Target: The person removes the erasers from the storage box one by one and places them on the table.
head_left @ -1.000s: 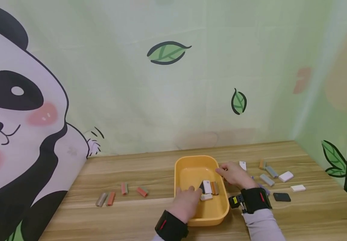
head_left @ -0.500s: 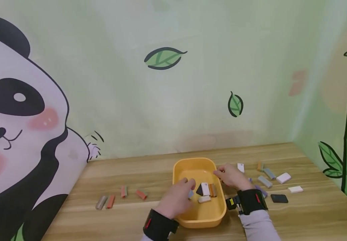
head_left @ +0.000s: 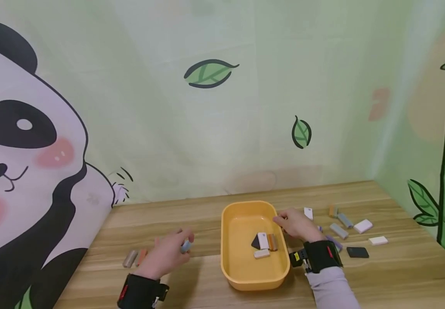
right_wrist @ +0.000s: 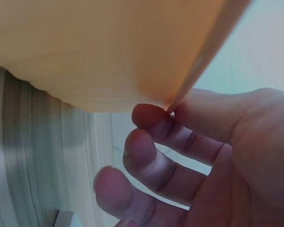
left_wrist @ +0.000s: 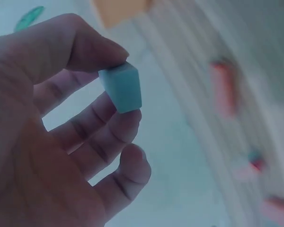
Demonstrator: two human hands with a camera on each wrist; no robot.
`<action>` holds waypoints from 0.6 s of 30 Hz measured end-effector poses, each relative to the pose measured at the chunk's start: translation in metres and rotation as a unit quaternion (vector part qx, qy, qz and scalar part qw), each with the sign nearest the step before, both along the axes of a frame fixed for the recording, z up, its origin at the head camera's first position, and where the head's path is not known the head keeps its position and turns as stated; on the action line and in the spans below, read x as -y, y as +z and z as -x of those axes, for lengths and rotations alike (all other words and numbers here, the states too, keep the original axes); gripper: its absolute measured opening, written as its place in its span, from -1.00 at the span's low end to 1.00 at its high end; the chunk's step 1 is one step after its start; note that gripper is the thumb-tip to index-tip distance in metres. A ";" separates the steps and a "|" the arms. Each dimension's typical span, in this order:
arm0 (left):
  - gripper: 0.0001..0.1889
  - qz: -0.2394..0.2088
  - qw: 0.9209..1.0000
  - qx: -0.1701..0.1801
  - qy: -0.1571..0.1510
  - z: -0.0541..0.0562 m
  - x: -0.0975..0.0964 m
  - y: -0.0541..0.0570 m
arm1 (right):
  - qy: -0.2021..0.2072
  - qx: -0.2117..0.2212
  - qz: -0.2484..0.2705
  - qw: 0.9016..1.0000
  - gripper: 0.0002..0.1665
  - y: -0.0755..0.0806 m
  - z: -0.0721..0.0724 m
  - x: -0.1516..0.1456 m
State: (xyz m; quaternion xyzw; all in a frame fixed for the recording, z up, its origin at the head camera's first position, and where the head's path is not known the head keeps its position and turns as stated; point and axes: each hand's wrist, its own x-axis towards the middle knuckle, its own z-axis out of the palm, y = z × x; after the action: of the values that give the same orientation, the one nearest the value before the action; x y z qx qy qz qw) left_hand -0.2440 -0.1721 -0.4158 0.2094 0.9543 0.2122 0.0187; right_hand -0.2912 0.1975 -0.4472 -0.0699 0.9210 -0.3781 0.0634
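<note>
My left hand is over the table left of the yellow tray, pinching a small light-blue eraser between thumb and fingers. The left wrist view shows the eraser's end face, with the fingers behind it. My right hand pinches the right rim of the yellow tray; its thumb and index finger meet at the rim in the right wrist view. Inside the tray lie a white eraser, a dark triangular piece, an orange-and-grey eraser and a smaller whitish eraser.
Left on the table are a grey eraser and a red eraser; my left hand partly hides others. Right of the tray lie several more, including a black eraser and a white eraser. A panda-printed cloth hangs behind.
My left hand has lifted out of the tray with the light-blue eraser and moved left over the table. My right hand has stayed at the tray's rim.
</note>
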 end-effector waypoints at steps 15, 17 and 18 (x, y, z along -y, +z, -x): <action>-0.69 0.052 0.996 -0.043 -0.061 -0.003 0.064 -0.039 | -0.002 0.004 0.005 1.000 -0.64 0.001 -0.001 -0.001; -0.69 0.053 0.995 -0.041 -0.071 -0.001 0.069 -0.043 | 0.001 0.002 0.003 1.000 -0.64 0.002 -0.001 -0.001; -0.68 0.053 0.995 -0.039 -0.073 -0.001 0.071 -0.044 | 0.001 0.001 0.002 1.000 -0.64 0.002 -0.002 -0.002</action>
State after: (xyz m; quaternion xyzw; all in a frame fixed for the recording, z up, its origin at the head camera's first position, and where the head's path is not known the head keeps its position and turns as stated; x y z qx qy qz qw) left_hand -0.2434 -0.2431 -0.4602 0.2858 0.9463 0.1512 0.0082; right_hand -0.2895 0.1992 -0.4454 -0.0707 0.9202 -0.3796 0.0642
